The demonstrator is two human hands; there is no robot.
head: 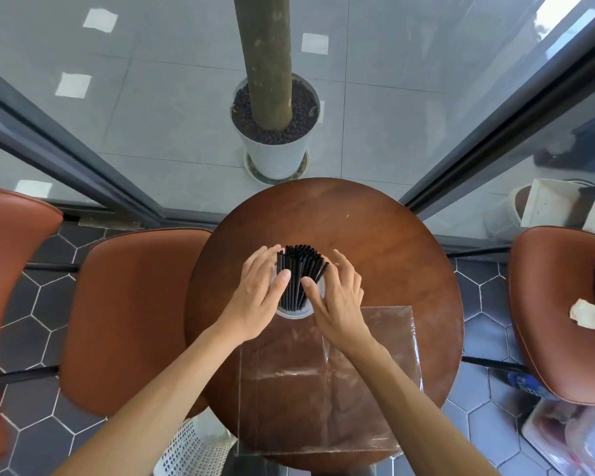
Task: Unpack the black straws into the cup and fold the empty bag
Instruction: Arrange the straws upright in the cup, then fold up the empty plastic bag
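We stand over a round wooden table. Our empty clear plastic bag lies flat on its near side. Our left hand and right hand flank the white cup, fingers straight and relaxed, lightly touching the bundle of black straws standing upright inside it.

No text, label, brand, number or sign can be read on anything here.
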